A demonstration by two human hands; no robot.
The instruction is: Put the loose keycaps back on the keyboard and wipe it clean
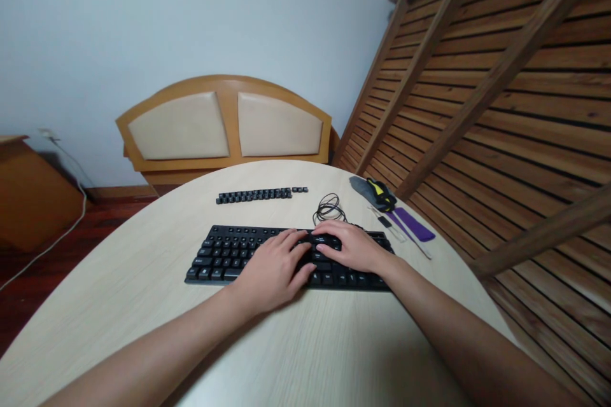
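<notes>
A black computer keyboard [224, 253] lies flat on the pale round table, its long side towards me. My left hand [277, 264] rests over the middle of it, fingers spread on the keys and thumb apart. My right hand [351, 247] lies just right of it, over the right half of the keyboard, fingers stretched towards the left hand and thumb apart. The hands cover part of the keys. Behind the keyboard stand two rows of loose black keycaps [252, 196], with several more keycaps [300, 189] at their right end.
A coiled black cable [329, 206] lies behind my right hand. At the table's right are a grey cloth [361, 186], a black-and-yellow item [382, 194], a small wire tool [386, 222] and a purple strip [415, 224]. Wooden slats [501, 108] lean close on the right.
</notes>
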